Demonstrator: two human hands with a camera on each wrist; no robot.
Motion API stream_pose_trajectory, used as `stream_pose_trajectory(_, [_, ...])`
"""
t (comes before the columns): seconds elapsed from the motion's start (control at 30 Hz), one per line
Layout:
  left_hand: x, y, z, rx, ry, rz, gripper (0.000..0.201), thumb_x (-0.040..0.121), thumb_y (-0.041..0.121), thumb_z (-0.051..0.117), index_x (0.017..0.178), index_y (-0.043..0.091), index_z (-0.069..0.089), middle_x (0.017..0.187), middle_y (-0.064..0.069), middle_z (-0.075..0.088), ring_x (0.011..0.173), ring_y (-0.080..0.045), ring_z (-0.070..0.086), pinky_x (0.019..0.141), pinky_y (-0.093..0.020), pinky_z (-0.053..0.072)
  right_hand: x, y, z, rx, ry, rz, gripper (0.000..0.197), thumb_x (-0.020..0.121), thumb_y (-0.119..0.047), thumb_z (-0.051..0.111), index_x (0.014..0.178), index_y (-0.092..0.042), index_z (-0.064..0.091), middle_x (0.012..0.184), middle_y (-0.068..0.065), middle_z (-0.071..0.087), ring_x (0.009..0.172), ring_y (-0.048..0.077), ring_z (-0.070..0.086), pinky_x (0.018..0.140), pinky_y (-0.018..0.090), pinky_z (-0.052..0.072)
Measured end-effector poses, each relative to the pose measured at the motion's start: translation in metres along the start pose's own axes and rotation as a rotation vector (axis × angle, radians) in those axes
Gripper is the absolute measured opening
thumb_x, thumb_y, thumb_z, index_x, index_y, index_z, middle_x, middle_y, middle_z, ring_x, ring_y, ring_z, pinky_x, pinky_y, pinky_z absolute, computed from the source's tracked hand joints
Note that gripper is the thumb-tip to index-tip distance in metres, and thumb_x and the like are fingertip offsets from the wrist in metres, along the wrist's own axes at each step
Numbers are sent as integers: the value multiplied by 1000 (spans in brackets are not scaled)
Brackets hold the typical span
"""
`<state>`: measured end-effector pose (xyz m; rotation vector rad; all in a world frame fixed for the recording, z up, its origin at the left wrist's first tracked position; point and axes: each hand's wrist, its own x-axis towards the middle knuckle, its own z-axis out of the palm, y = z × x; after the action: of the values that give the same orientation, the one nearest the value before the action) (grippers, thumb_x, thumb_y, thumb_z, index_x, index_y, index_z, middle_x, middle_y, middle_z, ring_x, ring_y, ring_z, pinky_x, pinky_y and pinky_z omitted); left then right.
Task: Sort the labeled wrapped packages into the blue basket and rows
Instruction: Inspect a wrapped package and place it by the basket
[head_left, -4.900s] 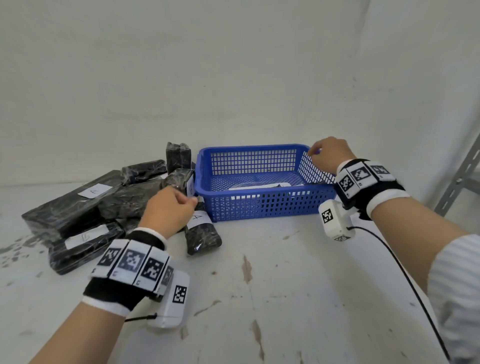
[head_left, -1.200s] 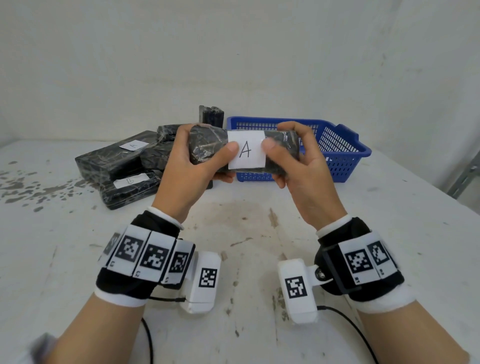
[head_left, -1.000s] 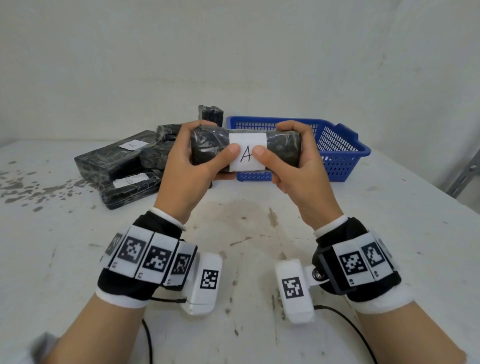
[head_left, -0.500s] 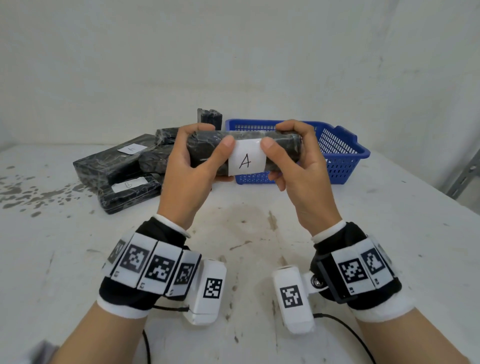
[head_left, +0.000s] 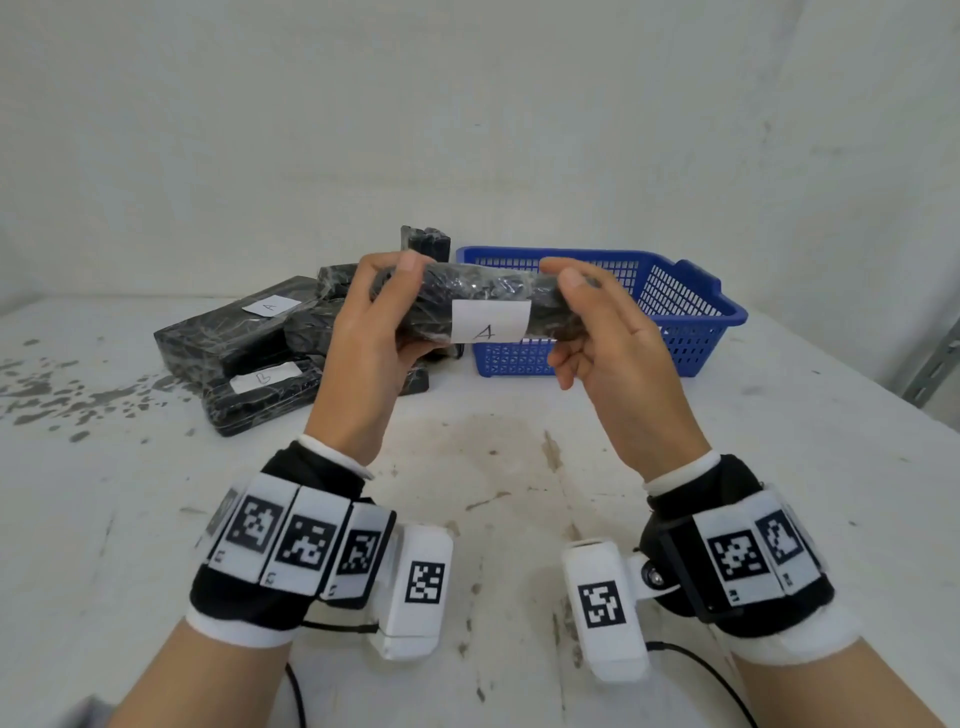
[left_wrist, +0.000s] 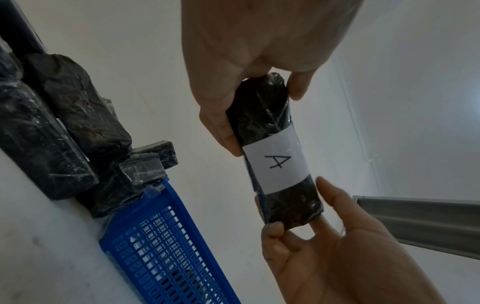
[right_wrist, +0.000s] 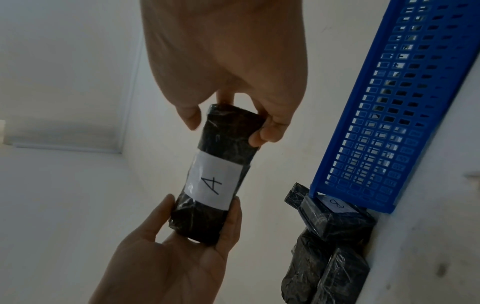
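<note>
Black plastic film covers the package (head_left: 483, 306) that is held level in the air above the white table (head_left: 519, 467), in front of the blue basket (head_left: 691, 312). Its left end is gripped by the left hand (head_left: 369, 348), with the thumb on the near side and the fingers curled over the top. Its right end is held by the right hand (head_left: 613, 343), whose fingers are curled round it from behind and below, the thumb lying along the near side. A white paper label (head_left: 491, 322) marked "A" is wrapped round the middle of the package and is turned toward the person; the letter is read clearly in both wrist views. The basket is set on the table near the back wall. Just to its left a pile of other black wrapped packages (head_left: 244, 343) is seen, two of them bearing white labels, and one small package (head_left: 426, 243) is stood upright behind the pile.
</note>
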<state>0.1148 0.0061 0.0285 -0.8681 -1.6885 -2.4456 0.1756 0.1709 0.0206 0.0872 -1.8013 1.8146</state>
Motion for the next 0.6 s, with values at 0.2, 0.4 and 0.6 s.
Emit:
stream_pose_trajectory(0.2, [-2, 0, 5, 57, -2, -22, 4, 95, 19, 57, 93, 21, 54, 80, 13, 69, 81, -9, 66, 82, -35, 54, -3, 0, 1, -48, 58, -45, 9, 97, -27, 63, 105, -25, 67, 94, 5, 66, 68, 18, 48, 56, 24, 44])
stream_pose_trajectory(0.4, [-4, -2, 3, 183, 5, -31, 21, 83, 35, 71, 96, 26, 57, 90, -6, 71, 74, -24, 64, 64, -38, 52, -4, 0, 2, -59, 63, -107, 15, 91, -23, 70, 105, -22, 64, 86, -6, 64, 63, -2, 56, 59, 12, 44])
stream_pose_trajectory(0.6, [-4, -4, 2, 162, -42, -1, 19, 82, 24, 71, 95, 20, 57, 99, -6, 66, 91, -26, 65, 83, -36, 57, -5, 3, 4, -73, 51, -134, 32, 85, -21, 78, 112, -20, 61, 101, -4, 67, 91, 9, 67, 82, 25, 54])
